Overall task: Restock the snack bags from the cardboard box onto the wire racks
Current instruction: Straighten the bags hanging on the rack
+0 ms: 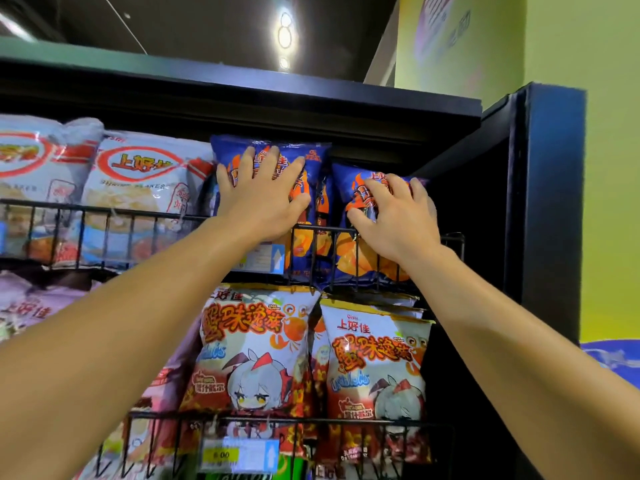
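Both hands raised to the upper wire rack [346, 233], at its right end. Left hand [263, 192] flat, fingers spread, pressing a blue snack bag [311, 174]. Right hand [394, 216] with fingers curled over the neighbouring blue bag [356, 251], touching the first. White crab-flavour bags [256, 344] in the rack beneath.

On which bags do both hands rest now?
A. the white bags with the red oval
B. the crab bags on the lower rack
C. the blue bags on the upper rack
C: the left hand and the right hand each lie on one of the blue bags in the upper rack.
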